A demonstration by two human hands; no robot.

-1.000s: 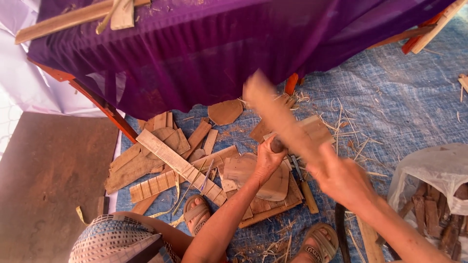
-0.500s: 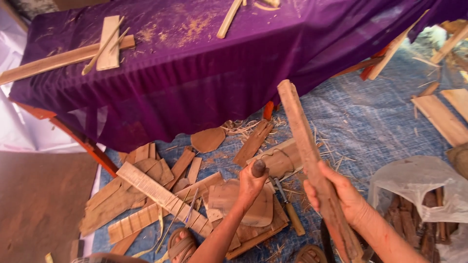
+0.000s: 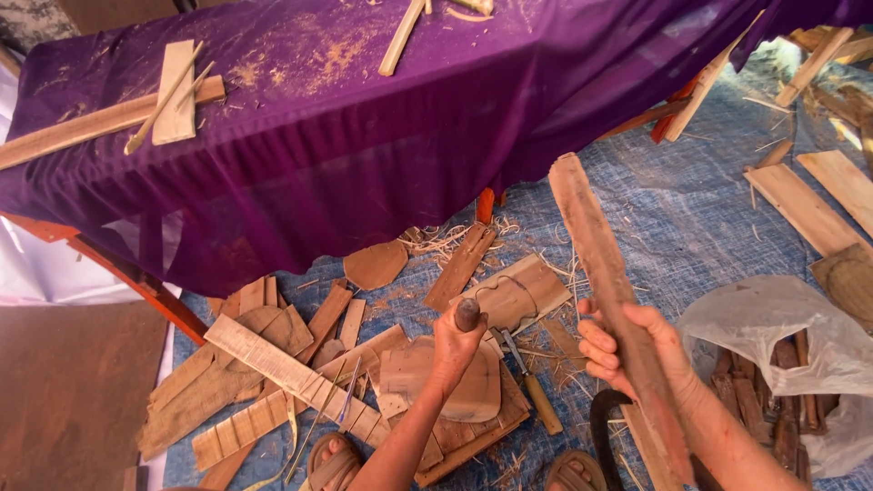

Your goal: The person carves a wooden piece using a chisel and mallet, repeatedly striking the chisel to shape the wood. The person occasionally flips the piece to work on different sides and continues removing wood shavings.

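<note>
Purple cloth [image 3: 364, 155] covers the big table across the top of view, dusted w/ sawdust, w/ wooden slats [image 3: 109, 114] lying on it at left. Below it a blue woven mat [image 3: 691, 227] carries scattered offcuts, incl. a long pale ruler-like strip [image 3: 291, 377] running diagonally at lower left and a white plastic bag [image 3: 782, 341] w/ wood pieces at right. Next in size: the long rough wood stick [image 3: 609, 300], held in the right hand [image 3: 637, 350]. Its long axis runs steep, nearly upright but tilted; top end points up and slightly left toward the table edge, lower end runs down-right past the wrist. Fingers of that hand wrap round the stick's lower-middle part, pressed together on its left side, thumb side behind; stick sits across the palm, well above the mat. Left hand [image 3: 459, 350] is a closed fist round a dark-tipped tool handle [image 3: 467, 315], whose rounded end pokes up above the knuckles; fingers curled tight, blade end hidden. Fist hovers over a rounded wooden piece [image 3: 436, 377] on stacked boards. Just right of it lies a wooden-handled tool [image 3: 532, 391] on the mat.
</note>
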